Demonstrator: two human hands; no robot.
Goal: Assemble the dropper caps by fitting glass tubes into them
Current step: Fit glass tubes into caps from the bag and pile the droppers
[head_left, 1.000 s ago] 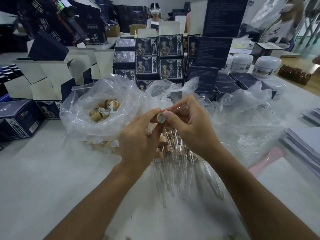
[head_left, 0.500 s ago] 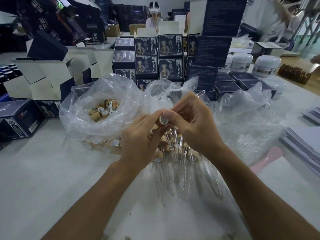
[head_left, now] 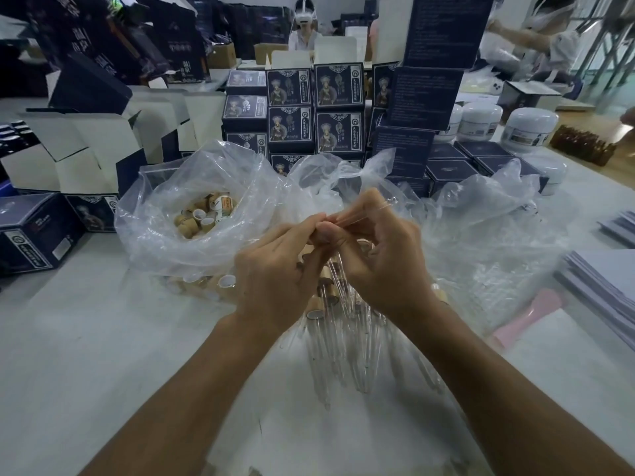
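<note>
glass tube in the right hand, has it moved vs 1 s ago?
Yes. The glass tube has tilted: its free tip now sits higher and further right against the stacked dark boxes, while the right hand holds it.

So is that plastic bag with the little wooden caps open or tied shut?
Open. The plastic bag's mouth gapes wide, and the loose caps lie in plain view inside it.

Bare forearms, left hand [head_left: 275, 280], right hand [head_left: 381, 266], no sleeves
</note>
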